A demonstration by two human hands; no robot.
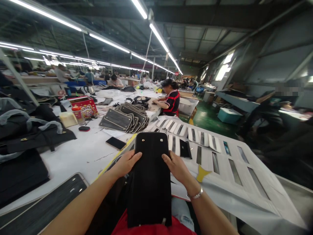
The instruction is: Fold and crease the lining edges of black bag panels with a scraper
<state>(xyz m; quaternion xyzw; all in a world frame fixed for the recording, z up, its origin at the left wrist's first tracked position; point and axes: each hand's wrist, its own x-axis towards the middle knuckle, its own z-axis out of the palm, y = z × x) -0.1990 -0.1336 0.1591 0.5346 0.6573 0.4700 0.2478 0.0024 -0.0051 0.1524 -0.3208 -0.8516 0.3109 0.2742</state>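
Note:
A long black bag panel [151, 179] with rounded corners and two shiny metal studs near its far end lies upright before my lap. My left hand [127, 162] grips its left edge, thumb on top. On the right edge, my right hand [178, 166] holds it the same way, with a bracelet on the wrist. The fingers under the panel are hidden. Beyond it, a fanned stack of dark grey panels [117, 120] with pale edges rests on the white table [73, 156]. A black phone [115, 143] lies left of the panel's far end.
Black bags [24, 140] with wrapped handles crowd the left, near a red box [85, 106] and a red-lidded jar [77, 114]. Another dark panel [66, 192] lies front left. White strips [202, 138] and a yellow piece [202, 173] lie on the right table. A co-worker [170, 99] sits beyond.

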